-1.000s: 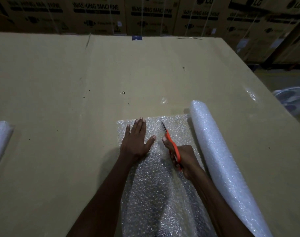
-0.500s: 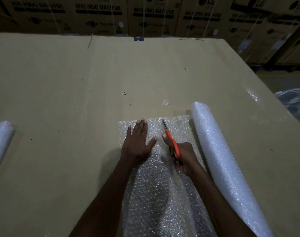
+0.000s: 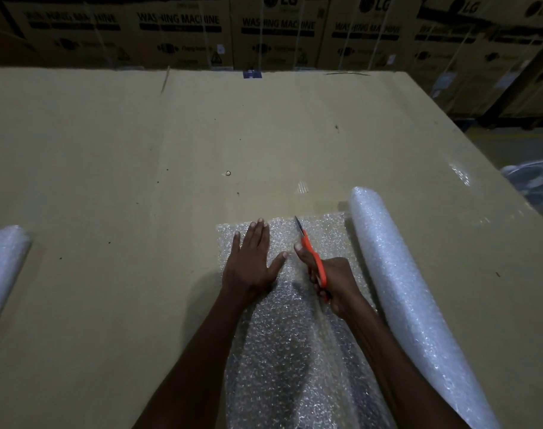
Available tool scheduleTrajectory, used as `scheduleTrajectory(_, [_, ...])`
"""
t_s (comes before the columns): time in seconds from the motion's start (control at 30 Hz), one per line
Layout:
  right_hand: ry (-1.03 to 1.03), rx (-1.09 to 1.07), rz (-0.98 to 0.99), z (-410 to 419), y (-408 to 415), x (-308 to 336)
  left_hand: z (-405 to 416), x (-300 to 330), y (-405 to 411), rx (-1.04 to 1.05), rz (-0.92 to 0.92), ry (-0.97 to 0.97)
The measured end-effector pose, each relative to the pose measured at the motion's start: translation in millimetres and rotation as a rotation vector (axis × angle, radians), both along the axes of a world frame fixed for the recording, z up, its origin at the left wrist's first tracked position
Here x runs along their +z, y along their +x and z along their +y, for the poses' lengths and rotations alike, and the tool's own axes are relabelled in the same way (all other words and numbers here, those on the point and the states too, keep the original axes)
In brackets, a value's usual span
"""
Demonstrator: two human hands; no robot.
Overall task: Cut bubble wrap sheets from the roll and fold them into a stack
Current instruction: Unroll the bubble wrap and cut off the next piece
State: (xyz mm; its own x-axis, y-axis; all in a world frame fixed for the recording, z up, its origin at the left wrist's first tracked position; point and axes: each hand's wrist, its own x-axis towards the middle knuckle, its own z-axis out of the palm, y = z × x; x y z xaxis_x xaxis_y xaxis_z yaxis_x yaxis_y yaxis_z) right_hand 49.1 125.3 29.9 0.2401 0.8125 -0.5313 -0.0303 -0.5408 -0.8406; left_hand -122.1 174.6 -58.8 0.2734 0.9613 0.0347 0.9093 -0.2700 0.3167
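Observation:
A bubble wrap roll [image 3: 400,289] lies on the cardboard-covered table [image 3: 140,181], running from the middle toward the near right. An unrolled bubble wrap sheet [image 3: 282,351] stretches left from it. My left hand [image 3: 251,261] presses flat on the sheet with fingers straight. My right hand [image 3: 335,280] grips orange-handled scissors [image 3: 310,252], blades pointing away along the sheet, near its far edge. Behind the scissors the sheet lifts in a ridge along the cut line.
A folded pile of bubble wrap [image 3: 0,267] lies at the table's left edge. Stacked washing machine cartons [image 3: 264,29] line the far side. The table's right edge drops off near a pale bundle [image 3: 533,181] on the floor.
The scissors and my right hand have moved a little farther away along the sheet. My left hand stays flat in about the same place.

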Motion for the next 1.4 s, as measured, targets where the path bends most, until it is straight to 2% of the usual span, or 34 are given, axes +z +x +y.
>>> scheduleTrajectory(0.73, [-0.012,0.044,-0.049,14.9,0.1,2.1,-3.9,0.2,1.5,0.017,-0.026,0.007])
scheduleTrajectory(0.9, [0.020,0.082,-0.078,-9.1,10.1,17.5,1.8,7.5,-2.4,-0.027,0.007,-0.059])
scheduleTrajectory(1.03, [0.069,0.132,-0.194,-42.5,25.4,31.7,9.6,22.5,-10.1,-0.055,-0.078,-0.222])
scheduleTrajectory(1.13, [0.060,0.140,-0.218,-65.3,36.5,31.9,9.0,36.9,-19.9,-0.076,-0.053,-0.142])
scheduleTrajectory(1.23, [0.031,0.174,-0.341,-84.7,48.4,20.8,-6.5,47.5,-21.8,-0.074,-0.077,-0.022])
scheduleTrajectory(1.3, [0.054,0.203,-0.546,-95.5,51.0,13.8,-29.7,45.5,-18.5,-0.093,-0.102,0.014])
scheduleTrajectory(1.4, [0.120,0.233,-0.914,-108.2,46.1,7.9,-78.3,29.9,-13.5,-0.106,-0.118,-0.030])
